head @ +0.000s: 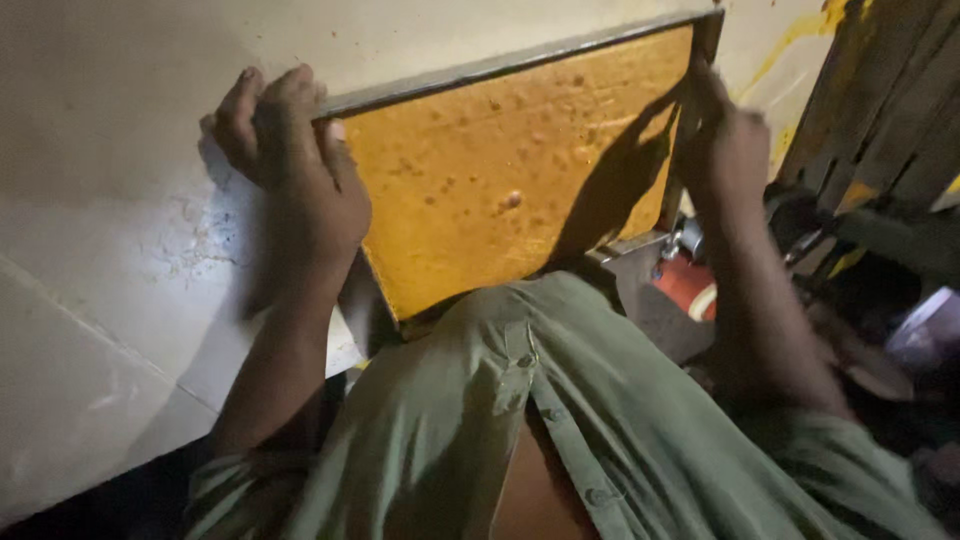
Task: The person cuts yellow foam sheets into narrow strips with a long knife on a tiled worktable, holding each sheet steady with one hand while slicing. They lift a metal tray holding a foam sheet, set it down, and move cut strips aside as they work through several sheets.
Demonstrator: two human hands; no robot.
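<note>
I see both hands gripping a flat, rectangular panel [510, 175] with a mottled orange-yellow face and a dark metal frame along its edges. It lies slanted across the middle of my view, resting against a pale, scuffed surface [110, 200] that fills the 9 o'clock side. The left hand [290, 150] is at about 10 o'clock, fingers curled over the panel's upper left corner, thumb pressed on the orange face near the frame. The right hand [725, 140] is at about 2 o'clock, closed on the panel's right edge; it is in shadow and blurred, so I cannot tell just how the fingers sit. Its shadow falls across the orange face. At 6 o'clock the panel's lower edge is hidden behind the green buttoned shirt [560, 420]. At 3 o'clock, beyond the right forearm, there is dim clutter with a red object [685, 285], and dark wooden slats [890, 100] streaked with yellow stand at 1 o'clock.
</note>
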